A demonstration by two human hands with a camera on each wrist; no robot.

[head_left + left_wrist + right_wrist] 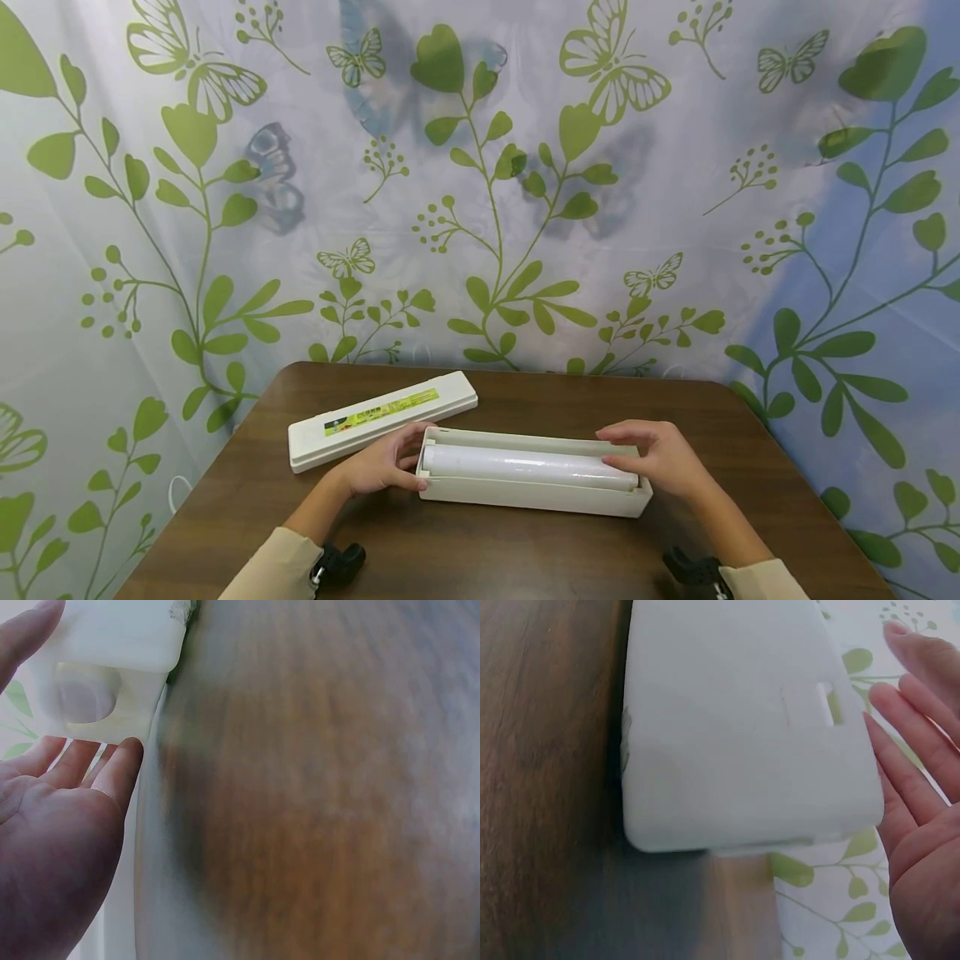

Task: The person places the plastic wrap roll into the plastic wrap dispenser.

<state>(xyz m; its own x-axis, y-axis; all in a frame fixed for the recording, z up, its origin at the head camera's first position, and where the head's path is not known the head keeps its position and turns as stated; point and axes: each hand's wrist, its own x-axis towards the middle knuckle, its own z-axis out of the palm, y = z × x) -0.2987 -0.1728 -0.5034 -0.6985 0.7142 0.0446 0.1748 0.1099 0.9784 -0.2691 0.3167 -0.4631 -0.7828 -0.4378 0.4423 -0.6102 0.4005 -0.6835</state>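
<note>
An open white cling film box (532, 493) lies lengthwise on the table, its ends to left and right. Inside it is a shiny white roll of cling film (517, 463). My left hand (386, 460) grips the box's left end, thumb at the front corner and fingers at the back corner; the left wrist view shows this hand (67, 817) close against the end. At the right end my right hand (656, 454) reaches over the box with fingers extended, thumb above the roll's end. In the right wrist view the right hand's fingers (911, 761) lie straight beside the box (742, 735).
A long white lid (442, 396) with a green and yellow label lies behind and left of the box, slanting across the brown table (600, 400). A patterned curtain (487, 208) with leaves and butterflies hangs behind the table's back edge.
</note>
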